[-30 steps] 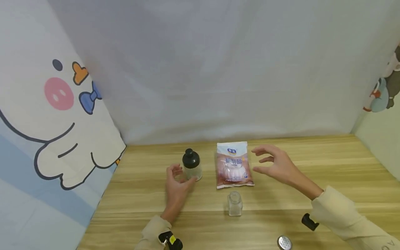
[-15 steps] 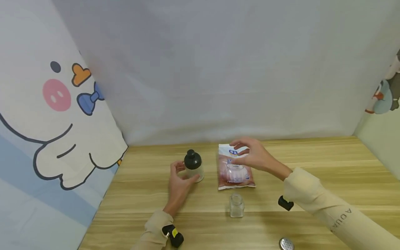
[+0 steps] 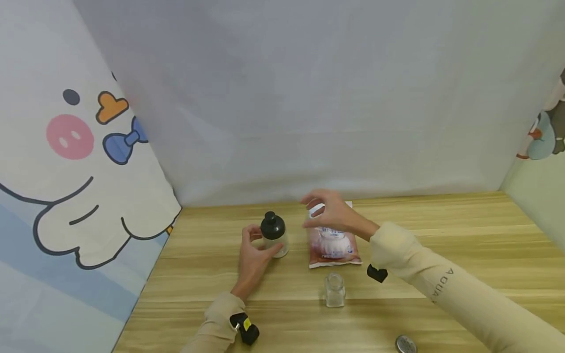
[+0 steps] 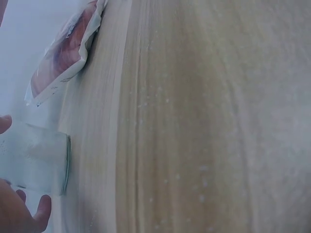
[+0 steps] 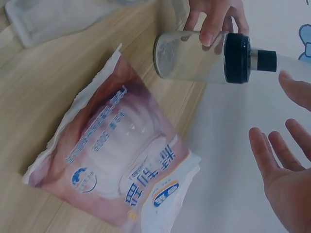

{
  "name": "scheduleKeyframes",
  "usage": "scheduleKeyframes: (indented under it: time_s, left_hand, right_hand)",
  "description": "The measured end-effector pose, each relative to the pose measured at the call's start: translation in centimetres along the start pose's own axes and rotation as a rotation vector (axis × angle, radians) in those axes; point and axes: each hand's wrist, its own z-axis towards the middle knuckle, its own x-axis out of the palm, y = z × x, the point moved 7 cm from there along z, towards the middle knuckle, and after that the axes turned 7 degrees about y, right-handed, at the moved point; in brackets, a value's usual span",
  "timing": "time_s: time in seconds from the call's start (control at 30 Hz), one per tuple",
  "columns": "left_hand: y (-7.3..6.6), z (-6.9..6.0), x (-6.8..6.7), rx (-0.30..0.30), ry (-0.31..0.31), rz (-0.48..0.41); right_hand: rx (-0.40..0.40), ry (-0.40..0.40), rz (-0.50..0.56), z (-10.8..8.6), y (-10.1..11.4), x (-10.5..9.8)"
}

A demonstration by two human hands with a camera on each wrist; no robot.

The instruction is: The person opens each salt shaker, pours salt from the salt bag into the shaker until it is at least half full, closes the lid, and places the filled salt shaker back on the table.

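A clear glass bottle (image 3: 276,248) with a black lid (image 3: 272,226) stands upright on the table, left of centre. My left hand (image 3: 254,260) grips its glass body, with the thumb on the near side; the right wrist view shows this hand (image 5: 216,17) too. My right hand (image 3: 331,213), fingers loosely bent and holding nothing, hovers over the upper part of a salt bag (image 3: 332,247). The bag lies flat, printed side up, right of the bottle. In the right wrist view, this hand (image 5: 286,174) is apart from the bottle's lid.
A small open glass jar (image 3: 335,291) stands in front of the bag. Near the table's front edge lies a perforated metal shaker cap (image 3: 405,344). White grains are scattered on the wooden table (image 4: 170,121). A pale cloth (image 3: 309,98) hangs behind.
My right hand has moved left from beside the salt bag to over its upper part, nearer the bottle. My left hand has closed in slightly on the bottle, which stays in place.
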Motion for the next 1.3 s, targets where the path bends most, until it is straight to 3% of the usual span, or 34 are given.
scheduleKeyframes:
  time_s: [0.17,0.4,0.57,0.63,0.87,1.17,1.3]
  left_hand:
    - [-1.8,-0.2,0.0,0.026,0.022,-0.031]
    - [0.4,0.6,0.1,-0.005,0.059,0.065]
    - [0.9,0.7,-0.1,-0.025,0.068,0.084]
    - [0.5,0.6,-0.2,-0.025,0.069,0.082]
    - [-3.0,-0.2,-0.2,-0.024,0.092,0.065]
    - [-3.4,0.0,-0.2,-0.040,0.114,0.075]
    - [-3.3,-0.1,-0.3,-0.039,0.109,0.072]
  right_hand:
    - [0.004,0.031,-0.003,1.4,0.2,0.9]
    - [0.014,0.069,-0.086,3.3,-0.1,2.1]
    - [0.042,0.109,-0.133,4.6,0.0,3.3]
    - [0.055,0.126,-0.137,5.0,0.0,3.7]
    - [0.104,0.154,-0.134,6.3,-0.4,5.3]
    - [0.033,0.091,-0.247,6.9,0.1,6.3]
    - [0.039,0.082,-0.227,6.9,-0.2,6.3]
